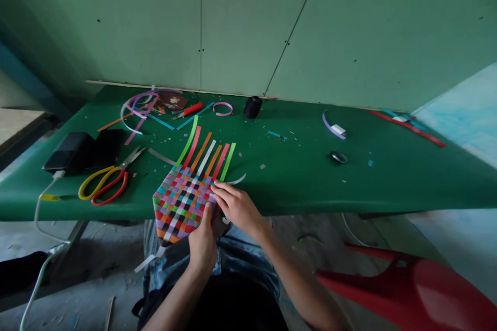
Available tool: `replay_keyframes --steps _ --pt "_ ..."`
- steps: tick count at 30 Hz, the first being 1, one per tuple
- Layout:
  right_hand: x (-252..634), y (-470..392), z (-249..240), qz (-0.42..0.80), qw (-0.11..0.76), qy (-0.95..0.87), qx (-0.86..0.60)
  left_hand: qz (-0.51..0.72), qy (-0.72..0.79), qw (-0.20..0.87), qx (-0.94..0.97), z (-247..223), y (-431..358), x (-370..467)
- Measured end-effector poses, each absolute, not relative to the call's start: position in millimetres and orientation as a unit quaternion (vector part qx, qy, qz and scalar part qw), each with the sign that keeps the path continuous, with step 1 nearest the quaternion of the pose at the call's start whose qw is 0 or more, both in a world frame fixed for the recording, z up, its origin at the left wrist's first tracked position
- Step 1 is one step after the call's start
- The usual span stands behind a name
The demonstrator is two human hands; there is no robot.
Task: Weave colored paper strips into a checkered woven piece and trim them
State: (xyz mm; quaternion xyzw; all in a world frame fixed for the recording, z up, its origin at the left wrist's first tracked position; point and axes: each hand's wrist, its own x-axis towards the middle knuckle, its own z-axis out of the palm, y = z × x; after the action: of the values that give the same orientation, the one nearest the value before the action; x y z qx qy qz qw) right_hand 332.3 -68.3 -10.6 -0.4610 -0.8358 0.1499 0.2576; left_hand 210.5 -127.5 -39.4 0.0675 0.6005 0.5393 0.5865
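A woven piece of many-coloured strips [182, 207] leans over the front edge of the green table. Loose strip ends in green, red, orange and white fan out from its top, away from me. My left hand [203, 242] grips its lower right side, thumb on the front face and the other fingers hidden behind. At the upper right edge of the weave, my right hand [235, 204] has its fingers pressed together on a strip. A pale strip end [237, 180] sticks out to the right just beyond those fingertips. Another hangs at the weave's lower left.
Scissors [123, 169] with yellow and red handles lie left of the weave, near a black box [72, 151] with a white cable. Behind are a red-handled cutter [192, 109], loose strips and a black spool [252, 107]. A red chair [419, 289] stands at lower right.
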Motion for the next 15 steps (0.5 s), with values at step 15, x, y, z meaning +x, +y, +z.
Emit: replay_keyframes --steps 15 --pt "346 -66 -12 0.102 0.191 -0.889 -0.405 0.573 0.551 0.607 0.022 -40 -128 206"
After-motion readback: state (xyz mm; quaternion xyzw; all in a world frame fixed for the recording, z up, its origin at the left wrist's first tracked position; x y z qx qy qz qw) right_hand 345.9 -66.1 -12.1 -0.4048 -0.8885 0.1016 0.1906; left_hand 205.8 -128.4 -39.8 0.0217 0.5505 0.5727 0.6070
